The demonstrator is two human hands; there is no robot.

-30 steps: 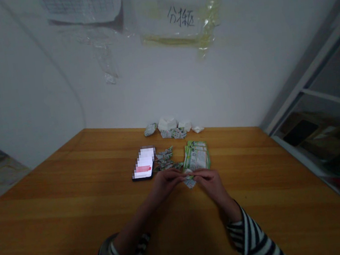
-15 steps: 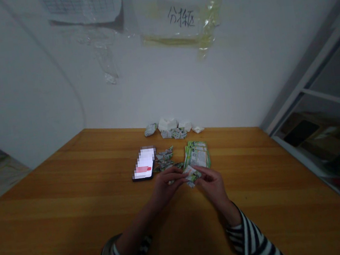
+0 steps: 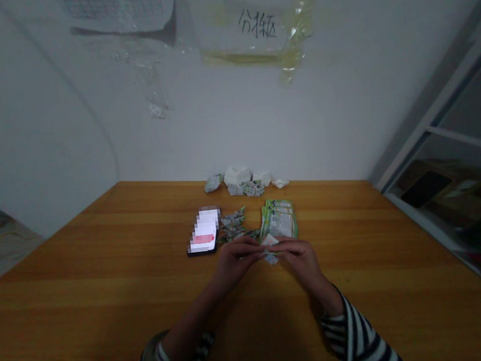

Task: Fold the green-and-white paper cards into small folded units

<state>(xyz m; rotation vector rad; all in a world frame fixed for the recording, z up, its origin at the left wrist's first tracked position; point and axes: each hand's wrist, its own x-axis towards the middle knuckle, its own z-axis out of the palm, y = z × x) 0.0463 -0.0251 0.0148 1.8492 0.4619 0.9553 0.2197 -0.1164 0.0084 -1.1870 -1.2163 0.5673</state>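
Note:
Between my two hands is a small piece of white and green printed paper (image 3: pixel 272 256), partly covered by fingers. My left hand (image 3: pixel 237 260) pinches its left side, and my right hand (image 3: pixel 300 256) pinches it from the right, with the fingertips of both nearly meeting. Just beyond them lies a stack of green and white printed packets (image 3: pixel 280 220), fanned slightly. Folded, crumpled printed pieces (image 3: pixel 233 223) sit left of the stack, behind my left hand. A phone (image 3: pixel 205 231) with a lit, blurred screen rests to their left.
Along the back edge of the wooden table (image 3: pixel 101 254), against the wall, are crumpled white tissues (image 3: pixel 237 175) and more printed scraps (image 3: pixel 252 188). A taped paper sign (image 3: pixel 257 25) hangs above. Cluttered shelves (image 3: pixel 436 181) stand on the right.
My right fingers have moved inward over the printed paper, so less of its green part shows and my fingertips are closer together. The phone and the stack stay where they were.

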